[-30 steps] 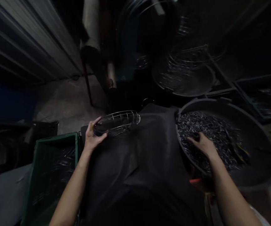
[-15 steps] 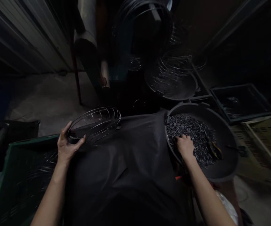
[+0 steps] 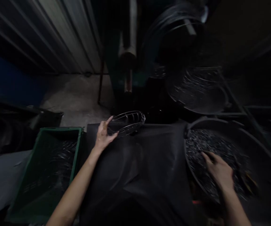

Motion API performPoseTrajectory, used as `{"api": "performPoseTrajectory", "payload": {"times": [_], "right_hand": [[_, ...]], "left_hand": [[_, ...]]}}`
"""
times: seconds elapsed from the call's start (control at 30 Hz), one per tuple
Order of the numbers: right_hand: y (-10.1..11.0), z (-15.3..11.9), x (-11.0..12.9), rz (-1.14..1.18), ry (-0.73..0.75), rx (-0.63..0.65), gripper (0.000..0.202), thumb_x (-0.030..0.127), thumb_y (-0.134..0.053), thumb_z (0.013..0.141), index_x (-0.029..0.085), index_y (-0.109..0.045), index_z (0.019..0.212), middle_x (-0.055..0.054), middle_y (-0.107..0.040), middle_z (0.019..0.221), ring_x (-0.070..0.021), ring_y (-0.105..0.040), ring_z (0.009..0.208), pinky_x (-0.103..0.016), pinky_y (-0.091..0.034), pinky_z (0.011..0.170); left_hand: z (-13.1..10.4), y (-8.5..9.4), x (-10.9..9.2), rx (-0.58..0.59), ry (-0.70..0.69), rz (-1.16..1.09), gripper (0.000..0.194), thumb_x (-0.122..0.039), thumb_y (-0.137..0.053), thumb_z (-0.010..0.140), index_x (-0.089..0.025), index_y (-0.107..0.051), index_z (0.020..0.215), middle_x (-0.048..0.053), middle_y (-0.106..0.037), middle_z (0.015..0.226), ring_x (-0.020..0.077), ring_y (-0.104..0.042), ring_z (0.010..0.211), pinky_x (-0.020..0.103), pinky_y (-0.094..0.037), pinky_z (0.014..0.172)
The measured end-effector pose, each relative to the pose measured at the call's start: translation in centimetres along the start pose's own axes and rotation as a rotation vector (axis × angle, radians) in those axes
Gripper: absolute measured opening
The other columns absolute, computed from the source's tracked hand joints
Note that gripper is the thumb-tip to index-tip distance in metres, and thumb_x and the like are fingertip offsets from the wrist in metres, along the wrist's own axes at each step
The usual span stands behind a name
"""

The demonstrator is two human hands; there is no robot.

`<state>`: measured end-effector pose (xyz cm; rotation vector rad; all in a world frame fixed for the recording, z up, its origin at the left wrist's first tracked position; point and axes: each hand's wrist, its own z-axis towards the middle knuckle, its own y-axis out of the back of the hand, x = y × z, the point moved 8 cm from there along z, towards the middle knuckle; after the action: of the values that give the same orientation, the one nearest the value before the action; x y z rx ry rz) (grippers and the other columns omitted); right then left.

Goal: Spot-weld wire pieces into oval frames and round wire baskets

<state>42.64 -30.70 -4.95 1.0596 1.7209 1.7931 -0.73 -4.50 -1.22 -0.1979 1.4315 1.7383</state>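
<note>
My left hand [image 3: 103, 137] grips the near-left end of a rounded wire cage [image 3: 128, 122], with fingers and thumb spread around its rim. The cage is tilted above the far edge of a dark cloth or sheet [image 3: 140, 163]. On the right, my right hand [image 3: 220, 172] is over a wide dark basin [image 3: 265, 157], its fingers curled together at the heap of small metal pieces [image 3: 201, 144]. Blur and dim light hide what those fingers hold. A tool with yellow-and-black handles [image 3: 251, 180], perhaps pliers, lies among the pieces.
Left of the cloth stands a green crate [image 3: 40, 141] with shiny wire parts in it. A second basin [image 3: 196, 105] of wire pieces sits behind. Coiled wire [image 3: 173, 18] hangs at the back, near a vertical metal pipe [image 3: 128, 53]. Corrugated wall [image 3: 62, 31] fills the upper left.
The view has swung left, so everything sits farther right. My left hand still holds the wire cage. My right hand's fingers have shifted within the basin, and the picture there is more blurred.
</note>
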Motion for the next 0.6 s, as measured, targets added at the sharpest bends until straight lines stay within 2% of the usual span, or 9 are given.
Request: {"api": "performPoseTrajectory", "payload": {"times": [0.07, 0.1, 0.17, 0.3, 0.4, 0.43, 0.5, 0.6], "right_hand": [[1.3, -0.2, 1.8, 0.192, -0.063, -0.015, 0.045, 0.06, -0.048, 0.073, 0.022, -0.07, 0.084, -0.011, -0.071, 0.092, -0.0285, -0.066, 0.084, -0.039, -0.05, 0.072], [1.8, -0.3, 3.5, 0.275, -0.074, 0.014, 0.044, 0.062, -0.053, 0.068, 0.024, -0.07, 0.082, -0.01, -0.072, 0.089, -0.0285, -0.065, 0.083, -0.039, -0.05, 0.072], [2.6, -0.8, 8.4, 0.447, -0.021, 0.121, 0.043, 0.062, -0.061, 0.061, 0.025, -0.07, 0.08, -0.007, -0.072, 0.084, -0.0272, -0.066, 0.081, -0.037, -0.051, 0.072], [4.2, -2.6, 21.9, 0.769, 0.351, 0.412, 0.041, 0.053, -0.067, 0.068, 0.02, -0.068, 0.092, -0.005, -0.07, 0.084, -0.0201, -0.065, 0.074, -0.03, -0.053, 0.066], [4.3, -3.4, 29.6, 0.812, 0.611, 0.584, 0.034, 0.041, -0.063, 0.077, 0.02, -0.065, 0.103, -0.003, -0.07, 0.087, -0.0171, -0.065, 0.074, -0.027, -0.053, 0.064], [4.2, -3.3, 31.4, 0.787, 0.689, 0.584, 0.028, 0.036, -0.061, 0.08, 0.02, -0.066, 0.102, -0.002, -0.071, 0.086, -0.0167, -0.066, 0.076, -0.027, -0.053, 0.067], [4.4, -3.0, 33.8, 0.69, 0.859, 0.466, 0.019, 0.027, -0.056, 0.083, 0.02, -0.068, 0.096, -0.003, -0.072, 0.09, -0.0167, -0.067, 0.082, -0.028, -0.053, 0.076], [5.0, -3.5, 35.6, 0.422, 1.131, 0.119, 0.027, 0.024, -0.054, 0.087, 0.018, -0.067, 0.11, -0.006, -0.071, 0.108, -0.0179, -0.068, 0.09, -0.026, -0.052, 0.075]], "left_hand": [[0.6, 0.4, -0.3, -0.049, 0.021, -0.08, 0.066, -0.03, -0.069, 0.074, -0.022, -0.04, 0.133, 0.004, -0.056, 0.102, 0.0188, -0.057, 0.092, 0.034, -0.049, 0.085], [1.1, 0.4, -0.7, -0.049, 0.016, -0.114, 0.066, -0.028, -0.069, 0.073, -0.022, -0.041, 0.132, 0.005, -0.056, 0.103, 0.019, -0.058, 0.094, 0.035, -0.049, 0.086], [2.4, 0.3, -1.7, -0.013, -0.026, -0.161, 0.065, -0.023, -0.069, 0.071, -0.022, -0.042, 0.13, 0.005, -0.057, 0.107, 0.0198, -0.057, 0.099, 0.036, -0.047, 0.09], [4.7, 0.4, -4.1, 0.079, -0.137, -0.209, 0.066, -0.016, -0.068, 0.07, -0.023, -0.042, 0.131, 0.007, -0.056, 0.115, 0.0223, -0.055, 0.107, 0.04, -0.045, 0.095], [6.0, 0.6, -5.4, 0.136, -0.203, -0.224, 0.062, -0.017, -0.067, 0.071, -0.024, -0.046, 0.129, 0.008, -0.055, 0.117, 0.0244, -0.054, 0.11, 0.042, -0.044, 0.096], [6.2, 0.7, -5.6, 0.149, -0.216, -0.222, 0.059, -0.018, -0.068, 0.072, -0.024, -0.049, 0.127, 0.008, -0.054, 0.117, 0.0251, -0.054, 0.111, 0.043, -0.044, 0.097], [6.7, 1.2, -5.9, 0.16, -0.227, -0.214, 0.054, -0.02, -0.068, 0.072, -0.024, -0.053, 0.124, 0.009, -0.053, 0.118, 0.0259, -0.053, 0.112, 0.043, -0.044, 0.097], [7.0, 2.0, -5.9, 0.136, -0.243, -0.24, 0.055, -0.018, -0.068, 0.072, -0.024, -0.053, 0.124, 0.008, -0.052, 0.117, 0.0249, -0.054, 0.111, 0.042, -0.045, 0.097]]}}
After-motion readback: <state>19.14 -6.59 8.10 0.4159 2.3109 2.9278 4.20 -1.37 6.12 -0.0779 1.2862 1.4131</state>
